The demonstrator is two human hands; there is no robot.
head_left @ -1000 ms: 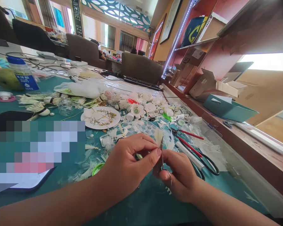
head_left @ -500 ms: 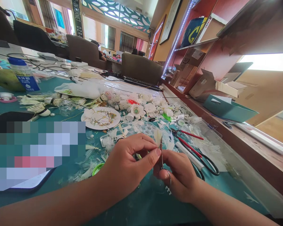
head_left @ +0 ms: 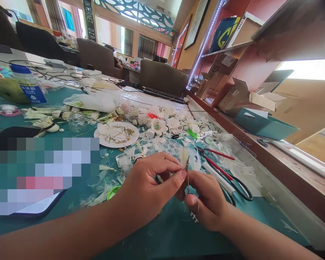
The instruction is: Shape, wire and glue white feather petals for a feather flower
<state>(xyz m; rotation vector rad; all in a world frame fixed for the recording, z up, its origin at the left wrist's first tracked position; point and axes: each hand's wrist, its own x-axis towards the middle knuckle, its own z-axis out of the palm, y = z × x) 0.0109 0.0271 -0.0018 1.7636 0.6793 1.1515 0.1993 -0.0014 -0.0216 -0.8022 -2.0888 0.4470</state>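
Between thumb and forefinger my left hand (head_left: 157, 184) pinches a pale feather (head_left: 183, 157), whose tip points up. My right hand (head_left: 206, 198) grips small metal scissors (head_left: 188, 177), with a finger loop around the thumb. The blades rise beside the feather, close to my left fingertips; whether they touch it I cannot tell. A small white toothed piece (head_left: 194, 217) shows just below the right thumb. Behind the hands, shuttlecocks (head_left: 158, 125) and loose feathers (head_left: 197, 160) are spread over the green mat (head_left: 157, 242).
Red-handled pliers (head_left: 219, 155), black-handled scissors (head_left: 242, 187) and a white bar (head_left: 218, 177) lie to the right. A white paper plate (head_left: 97, 135) bears thin wires. At left stand a glue bottle (head_left: 34, 88) and a green fruit (head_left: 9, 90). Behind are a keyboard (head_left: 165, 95) and chairs.
The scissor blades have parted slightly and their tips lean a little to the right. My right thumb has shifted with the loop. My left hand keeps its pinch on the feather.
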